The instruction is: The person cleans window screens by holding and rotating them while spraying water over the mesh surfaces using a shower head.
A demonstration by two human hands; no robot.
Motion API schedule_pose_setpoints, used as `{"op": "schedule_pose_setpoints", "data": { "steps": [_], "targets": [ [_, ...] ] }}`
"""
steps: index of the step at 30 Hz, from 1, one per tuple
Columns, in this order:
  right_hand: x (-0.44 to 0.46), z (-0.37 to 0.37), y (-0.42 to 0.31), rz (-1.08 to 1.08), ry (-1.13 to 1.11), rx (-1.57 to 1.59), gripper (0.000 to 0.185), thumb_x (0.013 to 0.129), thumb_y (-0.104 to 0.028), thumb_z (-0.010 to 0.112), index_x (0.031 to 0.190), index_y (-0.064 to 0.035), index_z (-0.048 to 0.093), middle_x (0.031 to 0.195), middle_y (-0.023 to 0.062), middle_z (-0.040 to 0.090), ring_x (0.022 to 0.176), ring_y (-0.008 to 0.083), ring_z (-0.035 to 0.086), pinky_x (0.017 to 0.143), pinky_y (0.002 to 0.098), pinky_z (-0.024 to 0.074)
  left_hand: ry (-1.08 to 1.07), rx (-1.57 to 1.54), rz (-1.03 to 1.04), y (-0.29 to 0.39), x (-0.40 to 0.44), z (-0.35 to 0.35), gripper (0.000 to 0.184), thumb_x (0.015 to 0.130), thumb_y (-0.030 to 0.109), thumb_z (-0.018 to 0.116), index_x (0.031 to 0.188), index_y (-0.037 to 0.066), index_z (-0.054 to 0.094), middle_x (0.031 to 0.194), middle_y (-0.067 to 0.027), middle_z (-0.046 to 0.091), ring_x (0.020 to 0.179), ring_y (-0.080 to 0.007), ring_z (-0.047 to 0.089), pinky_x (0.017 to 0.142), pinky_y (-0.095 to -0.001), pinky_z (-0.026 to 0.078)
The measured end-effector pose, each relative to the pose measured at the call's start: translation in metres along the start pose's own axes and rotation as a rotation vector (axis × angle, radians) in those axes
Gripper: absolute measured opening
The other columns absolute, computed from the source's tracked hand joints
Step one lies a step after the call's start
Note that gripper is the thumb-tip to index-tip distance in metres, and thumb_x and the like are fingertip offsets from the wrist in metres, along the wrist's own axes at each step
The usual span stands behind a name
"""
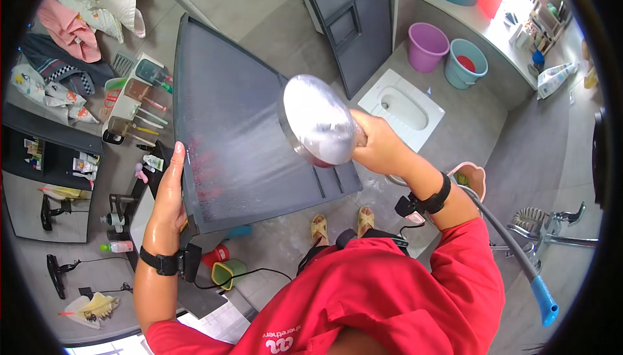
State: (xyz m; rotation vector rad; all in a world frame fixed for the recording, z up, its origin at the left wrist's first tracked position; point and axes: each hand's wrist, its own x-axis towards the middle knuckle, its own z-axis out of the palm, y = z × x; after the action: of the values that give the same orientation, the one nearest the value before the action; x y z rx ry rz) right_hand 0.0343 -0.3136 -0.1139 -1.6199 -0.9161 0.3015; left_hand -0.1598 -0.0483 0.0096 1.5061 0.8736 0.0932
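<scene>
My right hand (383, 141) is closed around the handle of a shower head (317, 118) with a wide, shiny metal face. Fine streaks of water run from it onto a large dark grey panel (240, 108) with a raised rim. At the panel's lower left edge, my left hand (171, 189) grips the side, thumb pointing up along the rim and the other fingers hidden behind. The panel is tilted, its surface wet, with a blurred red patch near my left hand. Slots cut its lower right part.
Another dark panel (354, 24) leans at the back, near a squat toilet (405, 108). A purple bucket (428, 47) and a light blue bucket (466, 63) stand beside the ledge. The shower hose (500, 225) passes my right arm. Shelves with cups and toothbrushes line the left wall.
</scene>
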Motion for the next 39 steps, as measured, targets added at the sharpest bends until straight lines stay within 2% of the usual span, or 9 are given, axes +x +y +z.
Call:
{"op": "schedule_pose_setpoints", "data": {
  "steps": [5,9,12,14,17,22,27,29,39],
  "targets": [
    [-0.021,-0.023,0.019,0.159,-0.236,-0.111,0.028,0.074,-0.011,0.064,0.099,0.0006,0.056,0.087,0.0224,0.062,0.083,0.0399,0.06,0.071,0.0398,0.0481,-0.03,-0.055,0.009,0.0,0.0,-0.002,0.073,0.092,0.061,0.047,0.138,0.006,0.039,0.129,-0.0184,0.053,0.117,-0.0307,0.055,0.082,-0.0453,0.053],
    [-0.036,-0.034,0.048,0.224,-0.098,-0.262,0.028,0.075,-0.012,0.065,0.098,0.0002,0.056,0.091,0.0237,0.062,0.088,0.0403,0.06,0.074,0.0419,0.0475,-0.034,-0.043,0.0,-0.001,0.0,-0.006,0.068,0.092,0.059,0.046,0.138,0.009,0.04,0.13,-0.0184,0.053,0.116,-0.0309,0.055,0.08,-0.044,0.053],
    [-0.04,-0.038,0.051,0.336,-0.027,-0.357,0.028,0.075,-0.011,0.065,0.1,0.0,0.057,0.093,0.0228,0.063,0.089,0.0397,0.06,0.076,0.0416,0.0476,0.055,0.025,0.058,0.0,-0.002,-0.003,0.066,0.094,0.056,0.046,0.132,0.001,0.045,0.122,-0.0183,0.058,0.11,-0.0306,0.06,0.075,-0.0416,0.057],
    [-0.04,-0.035,0.041,0.209,-0.001,-0.151,0.029,0.074,-0.012,0.065,0.099,-0.0001,0.056,0.094,0.0224,0.063,0.09,0.0402,0.06,0.076,0.0425,0.0476,0.048,0.03,0.055,-0.002,-0.001,-0.005,0.062,0.095,0.053,0.046,0.132,0.004,0.044,0.124,-0.017,0.057,0.111,-0.0298,0.059,0.076,-0.0412,0.056],
    [-0.025,-0.022,0.027,0.097,0.077,-0.105,0.029,0.074,-0.012,0.065,0.099,-0.0001,0.055,0.094,0.0226,0.063,0.091,0.0406,0.06,0.076,0.0427,0.0477,0.054,0.041,0.07,-0.004,0.001,-0.008,0.056,0.096,0.05,0.046,0.132,0.007,0.044,0.124,-0.0153,0.056,0.111,-0.0288,0.059,0.075,-0.0399,0.056],
    [0.027,-0.007,0.001,0.017,0.246,-0.114,0.028,0.074,-0.013,0.066,0.095,0.0,0.054,0.091,0.0235,0.063,0.09,0.0428,0.059,0.074,0.045,0.0468,0.128,0.098,0.106,-0.002,-0.001,0.0,0.057,0.094,0.05,0.049,0.132,0.007,0.044,0.121,-0.0151,0.058,0.11,-0.0277,0.06,0.076,-0.0405,0.056],
    [0.08,-0.001,0.007,-0.061,0.375,-0.15,0.026,0.077,-0.017,0.066,0.093,0.0,0.052,0.089,0.024,0.063,0.089,0.0445,0.058,0.073,0.0481,0.0456,0.141,0.084,0.124,-0.002,0.0,0.003,0.049,0.092,0.044,0.057,0.127,0.011,0.047,0.118,-0.0127,0.059,0.108,-0.0258,0.06,0.074,-0.038,0.055],
    [0.097,0.0,0.025,-0.019,0.416,-0.193,0.028,0.077,-0.017,0.065,0.093,0.0016,0.052,0.091,0.0246,0.061,0.09,0.0438,0.058,0.076,0.0439,0.0455,0.136,0.087,0.134,-0.003,0.001,0.003,0.049,0.092,0.043,0.057,0.127,0.011,0.048,0.118,-0.0123,0.059,0.107,-0.0255,0.06,0.074,-0.0376,0.055],
    [0.092,-0.02,0.09,0.21,0.469,-0.351,0.029,0.082,-0.024,0.064,0.094,0.0009,0.052,0.091,0.0253,0.062,0.091,0.0438,0.058,0.076,0.0466,0.0456,0.136,0.068,0.148,-0.002,0.0,0.008,0.047,0.093,0.042,0.054,0.127,0.009,0.048,0.119,-0.0126,0.059,0.108,-0.0254,0.06,0.074,-0.0375,0.055]
  ]
}}
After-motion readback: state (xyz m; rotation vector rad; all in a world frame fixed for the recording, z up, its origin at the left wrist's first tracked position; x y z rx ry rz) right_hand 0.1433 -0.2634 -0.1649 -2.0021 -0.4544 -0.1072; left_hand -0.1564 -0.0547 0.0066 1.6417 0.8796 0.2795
